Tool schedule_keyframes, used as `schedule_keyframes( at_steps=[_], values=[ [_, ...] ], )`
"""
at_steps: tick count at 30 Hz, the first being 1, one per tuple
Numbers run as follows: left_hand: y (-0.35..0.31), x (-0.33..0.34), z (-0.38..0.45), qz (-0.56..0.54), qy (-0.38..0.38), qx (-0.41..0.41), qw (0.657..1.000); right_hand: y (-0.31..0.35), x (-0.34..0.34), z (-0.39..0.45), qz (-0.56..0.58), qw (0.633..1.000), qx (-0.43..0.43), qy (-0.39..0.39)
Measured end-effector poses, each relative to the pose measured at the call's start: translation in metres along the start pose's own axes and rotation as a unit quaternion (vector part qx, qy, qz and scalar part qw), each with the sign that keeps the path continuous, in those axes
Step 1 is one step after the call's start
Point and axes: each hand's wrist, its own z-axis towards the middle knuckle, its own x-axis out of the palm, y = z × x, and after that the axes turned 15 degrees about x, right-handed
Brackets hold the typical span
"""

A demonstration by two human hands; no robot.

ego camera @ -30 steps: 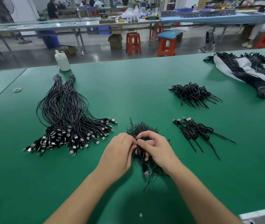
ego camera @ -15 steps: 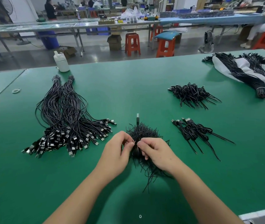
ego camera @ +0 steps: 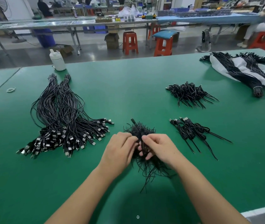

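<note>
We hold one small black cable (ego camera: 140, 134) between our two hands, low in the middle of the frame, over a fuzzy pile of ties (ego camera: 151, 168) on the green table (ego camera: 128, 88). Our left hand (ego camera: 120, 151) has its fingers curled, and its grip pinches the cable from the left. Our right hand (ego camera: 160, 147) pinches it from the right, fingers bent round the folded wire. Both grips are closed tight on it. The hands touch the cable, so neither one is nearer. The cable's long side runs up and down the frame. Its plug (ego camera: 133, 121) sticks out above the hands and points to the top, a bit left. We think the next move is to twist a tie round the middle, across the long side.
</note>
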Motion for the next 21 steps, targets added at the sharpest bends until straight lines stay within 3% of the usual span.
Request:
schedule_keyframes(
  at_steps=[4, 8, 15, 21],
  values=[
    [0.031, 0.015, -0.024, 0.008, 0.062, -0.161, 0.985, 0.0, -0.04, 0.015, -0.158, 0.971, 0.017, -0.178],
    [0.06, 0.022, -0.065, 0.058, 0.144, -0.272, 0.95, -0.009, -0.083, 0.038, -0.362, 0.878, 0.059, -0.307],
    [0.067, 0.029, -0.079, 0.087, 0.133, -0.294, 0.943, -0.021, -0.111, 0.071, -0.496, 0.792, 0.122, -0.334],
    [0.067, 0.03, -0.082, 0.089, 0.119, -0.289, 0.946, -0.026, -0.111, 0.089, -0.636, 0.681, 0.118, -0.344]
  ],
)
